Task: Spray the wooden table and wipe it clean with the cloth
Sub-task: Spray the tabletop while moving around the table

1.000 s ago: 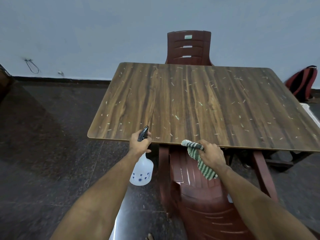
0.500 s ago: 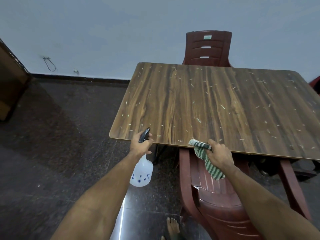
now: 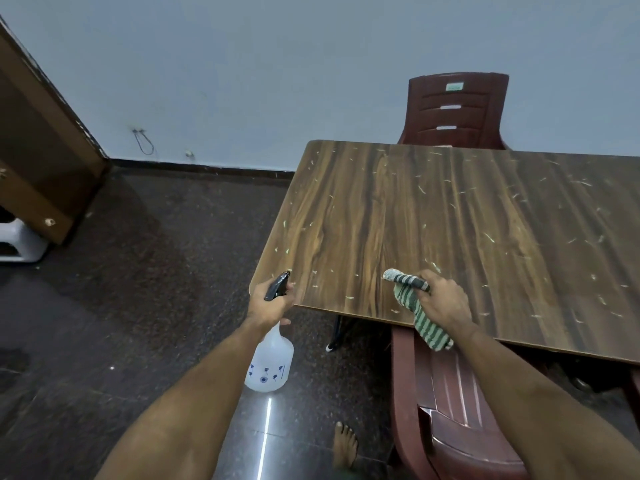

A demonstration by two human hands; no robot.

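The person has stepped left toward the wooden table's (image 3: 450, 230) near corner, left hand (image 3: 268, 304) still gripping the spray bottle (image 3: 270, 362) beside it, right hand (image 3: 443, 303) holding the striped cloth (image 3: 420, 317) above the crumb-speckled edge, so spraying hasn't started.

The room is dim and evenly lit, with a bluish cast on the wall (image 3: 277, 64). A bright streak of glare lies on the glossy floor (image 3: 104, 306). Straight edges bow towards the corners. The wooden table (image 3: 450, 220) shows sharp grain and soft sheen.
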